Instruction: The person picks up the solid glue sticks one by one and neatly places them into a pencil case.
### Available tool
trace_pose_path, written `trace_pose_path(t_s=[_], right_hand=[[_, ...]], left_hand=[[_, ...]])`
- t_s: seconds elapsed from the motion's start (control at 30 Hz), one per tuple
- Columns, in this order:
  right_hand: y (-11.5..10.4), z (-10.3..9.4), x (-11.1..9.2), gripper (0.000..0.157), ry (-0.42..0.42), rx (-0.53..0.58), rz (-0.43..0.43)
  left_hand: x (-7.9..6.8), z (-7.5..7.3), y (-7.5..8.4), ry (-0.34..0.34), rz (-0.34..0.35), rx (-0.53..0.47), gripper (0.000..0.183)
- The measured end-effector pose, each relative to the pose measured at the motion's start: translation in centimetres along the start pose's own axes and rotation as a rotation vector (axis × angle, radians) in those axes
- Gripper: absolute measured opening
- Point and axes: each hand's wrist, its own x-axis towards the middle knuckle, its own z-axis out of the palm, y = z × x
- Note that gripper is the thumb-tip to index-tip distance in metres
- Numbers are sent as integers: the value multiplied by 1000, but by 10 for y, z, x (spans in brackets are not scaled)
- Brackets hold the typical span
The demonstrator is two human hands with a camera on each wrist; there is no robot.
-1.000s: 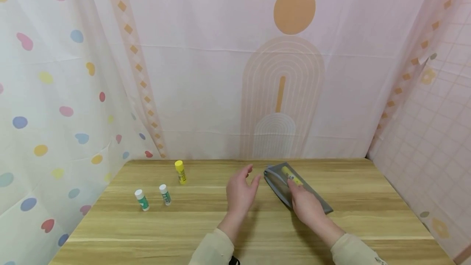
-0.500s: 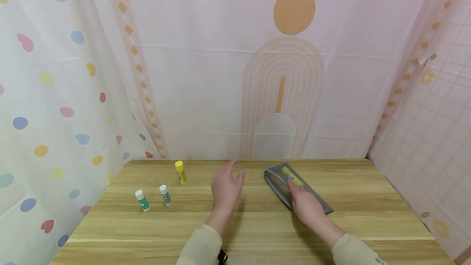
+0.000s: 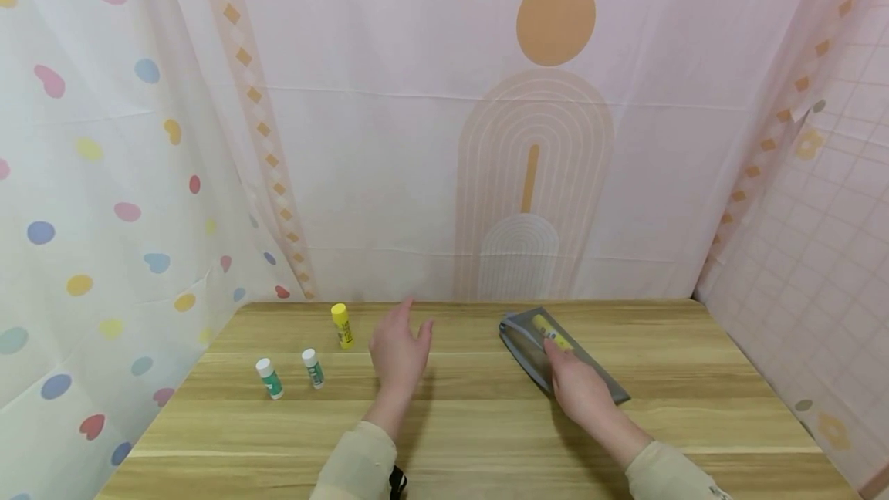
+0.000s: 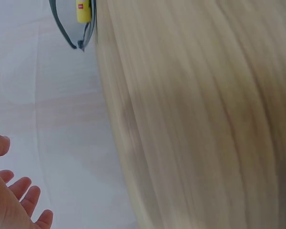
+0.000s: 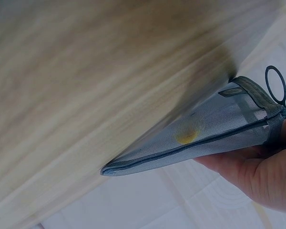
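My right hand (image 3: 579, 388) grips a grey mesh zip pouch (image 3: 525, 346) on the right half of the table, thumb on its upper side. Through the mesh shows a yellow glue stick (image 3: 552, 332) near the thumb. The right wrist view has the pouch's dark zipper (image 5: 190, 144) and its ring pull (image 5: 275, 86) close to the hand. My left hand (image 3: 399, 353) is over the table with fingers loosely spread and nothing in them. Left of it stand a yellow glue stick (image 3: 342, 327) and two white-capped green glue sticks, one nearer (image 3: 269, 379) and one farther (image 3: 313, 369).
A wood-grain table (image 3: 472, 446) spans the lower view. Behind it hangs a pale patterned curtain (image 3: 389, 176), with a dotted curtain (image 3: 104, 253) at the left and a checked one (image 3: 799, 268) at the right.
My left hand has moved left from beside the pouch towards the standing glue sticks, fingers still relaxed. My right hand and the pouch have stayed in place.
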Motion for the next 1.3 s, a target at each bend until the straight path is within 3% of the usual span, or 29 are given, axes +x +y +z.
trace_pose_path(t_s=[0.73,0.97,1.3], right_hand=[[-1,-2,-1,38,8,-1,-21],[0,-1,0,39,3,7,-18],[0,1,0,41,8,13,-23]], left_hand=[[13,-23,-36,100,-196,18,50],[16,-25,-46,218,-216,-41,51],[21,-27,-55,236,-353,-117,58]])
